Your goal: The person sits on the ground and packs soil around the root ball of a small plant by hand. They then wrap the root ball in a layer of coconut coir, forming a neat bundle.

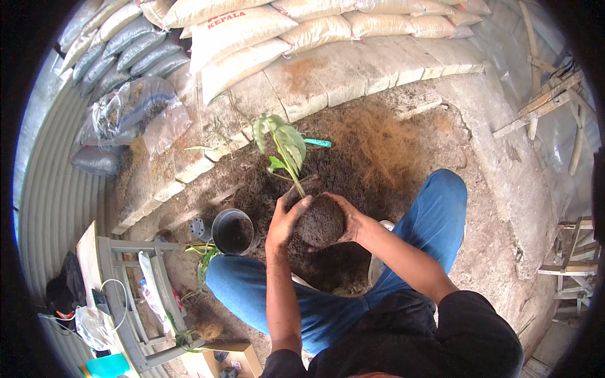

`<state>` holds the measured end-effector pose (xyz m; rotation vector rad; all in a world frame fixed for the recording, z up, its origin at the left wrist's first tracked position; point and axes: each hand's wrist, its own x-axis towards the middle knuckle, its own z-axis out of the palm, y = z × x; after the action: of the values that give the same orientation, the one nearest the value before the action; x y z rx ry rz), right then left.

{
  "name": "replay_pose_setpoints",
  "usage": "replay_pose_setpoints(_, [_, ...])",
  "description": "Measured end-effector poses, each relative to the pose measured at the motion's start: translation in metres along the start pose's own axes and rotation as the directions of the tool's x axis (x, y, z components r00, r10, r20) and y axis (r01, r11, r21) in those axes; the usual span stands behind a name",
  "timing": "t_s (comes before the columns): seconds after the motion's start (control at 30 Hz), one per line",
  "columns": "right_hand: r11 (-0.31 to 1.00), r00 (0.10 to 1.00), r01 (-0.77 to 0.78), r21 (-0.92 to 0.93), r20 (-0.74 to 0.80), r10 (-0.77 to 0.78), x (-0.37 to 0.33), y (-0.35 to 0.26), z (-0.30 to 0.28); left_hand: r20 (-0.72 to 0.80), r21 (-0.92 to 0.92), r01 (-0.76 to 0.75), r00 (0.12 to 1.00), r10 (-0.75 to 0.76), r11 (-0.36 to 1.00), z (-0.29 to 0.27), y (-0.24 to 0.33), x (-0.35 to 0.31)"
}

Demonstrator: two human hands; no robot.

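Between my two hands is a plant's root ball (320, 223), a rounded lump of dark, moist soil. My left hand (282, 220) cups its left side, with the thumb near the base of the stem. Around the right side curl the fingers of my right hand (353, 220). A green leafy plant (288, 148) rises from the ball and leans away to the upper left, its large leaves drooping. Below lies a heap of dark soil (340, 261) between my legs. To the left of my left hand stands a black plastic pot (251, 238) with some soil inside.
A smaller grey pot (201, 229) lies beside the black one. Beyond the plant are a turquoise-handled tool (317, 143) and loose brown fibre (378, 145). Stacked sacks (252, 31) line a concrete ledge (353, 72). At left stand a grey wooden frame (135, 246) and a cardboard box (249, 359).
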<state>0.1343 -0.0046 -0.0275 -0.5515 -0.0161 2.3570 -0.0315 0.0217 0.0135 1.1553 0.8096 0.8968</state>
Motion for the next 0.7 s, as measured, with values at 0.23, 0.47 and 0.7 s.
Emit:
replay_pose_setpoints(0.23, [0.995, 0.994, -0.1, 0.017, 0.052, 0.099, -0.004, 0.008, 0.007, 0.106, -0.084, 0.143, 0.985, -0.134, 0.986, 0.009, 0.026, -0.013])
replay_pose_setpoints(0.47, [0.995, 0.99, -0.098, 0.03, 0.108, 0.094, -0.014, 0.014, 0.022, 0.252, -0.094, 0.149, 0.96, -0.121, 0.984, -0.008, 0.003, -0.004])
replay_pose_setpoints(0.7, [0.999, 0.999, 0.01, 0.047, 0.037, -0.012, -0.016, 0.01, 0.028, 0.197, 0.177, -0.16, 0.973, 0.124, 0.971, 0.005, 0.014, -0.008])
